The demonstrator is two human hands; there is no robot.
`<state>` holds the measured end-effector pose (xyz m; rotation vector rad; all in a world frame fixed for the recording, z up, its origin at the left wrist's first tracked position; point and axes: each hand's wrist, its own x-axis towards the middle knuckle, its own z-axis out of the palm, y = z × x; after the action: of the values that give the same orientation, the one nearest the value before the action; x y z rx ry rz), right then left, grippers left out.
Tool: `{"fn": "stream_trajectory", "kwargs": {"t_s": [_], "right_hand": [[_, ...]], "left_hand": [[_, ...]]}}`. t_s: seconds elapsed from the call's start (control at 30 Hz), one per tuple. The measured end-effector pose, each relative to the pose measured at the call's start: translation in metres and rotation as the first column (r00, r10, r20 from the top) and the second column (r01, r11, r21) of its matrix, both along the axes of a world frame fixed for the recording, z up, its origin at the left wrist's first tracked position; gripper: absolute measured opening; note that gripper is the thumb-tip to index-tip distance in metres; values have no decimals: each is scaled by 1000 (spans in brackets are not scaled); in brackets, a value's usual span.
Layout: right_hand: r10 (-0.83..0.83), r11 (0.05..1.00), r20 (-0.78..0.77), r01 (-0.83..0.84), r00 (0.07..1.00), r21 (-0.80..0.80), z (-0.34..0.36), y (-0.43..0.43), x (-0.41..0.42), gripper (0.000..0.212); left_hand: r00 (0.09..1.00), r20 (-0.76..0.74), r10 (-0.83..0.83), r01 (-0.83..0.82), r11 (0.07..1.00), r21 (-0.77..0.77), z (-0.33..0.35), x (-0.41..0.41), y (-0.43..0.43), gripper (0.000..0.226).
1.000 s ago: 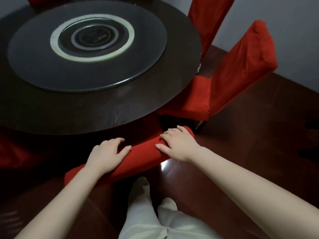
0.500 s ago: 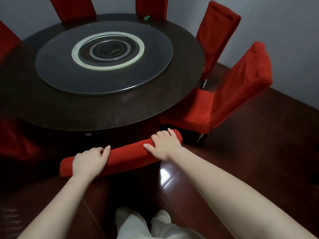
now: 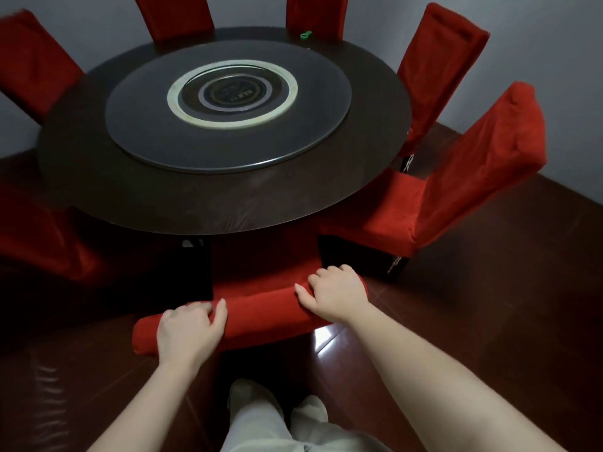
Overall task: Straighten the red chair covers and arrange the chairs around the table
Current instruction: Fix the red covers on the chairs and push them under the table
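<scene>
Left hand [image 3: 187,331] and right hand [image 3: 336,293]: grip closed over red chair-back top [image 3: 261,308]; seat tucked under round worktop [image 3: 146,197] edge.

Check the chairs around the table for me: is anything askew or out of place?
Yes. The chair on the right stands turned at an angle, its seat beside the table rather than tucked under, and its cover bunches at the top corner. A small green object sits alone at the table's far edge.
</scene>
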<state>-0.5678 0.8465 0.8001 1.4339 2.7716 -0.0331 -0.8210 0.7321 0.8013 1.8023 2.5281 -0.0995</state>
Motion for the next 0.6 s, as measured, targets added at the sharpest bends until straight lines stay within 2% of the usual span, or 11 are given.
{"fn": "stream_trajectory", "kwargs": {"t_s": [0.07,0.1,0.6], "right_hand": [[6,989,-74,5,997,146,-5,-12,5,50],[-2,987,-83,15,997,159,-6,-12,5,49],[52,976,-87,-33,995,213,11,20,37,50]], "left_hand": [[1000,-5,-21,22,1000,18,-1,4,-6,62],[1000,-4,-26,26,999,26,-1,5,-7,64],[990,59,-129,124,990,71,7,34,10,69]]}}
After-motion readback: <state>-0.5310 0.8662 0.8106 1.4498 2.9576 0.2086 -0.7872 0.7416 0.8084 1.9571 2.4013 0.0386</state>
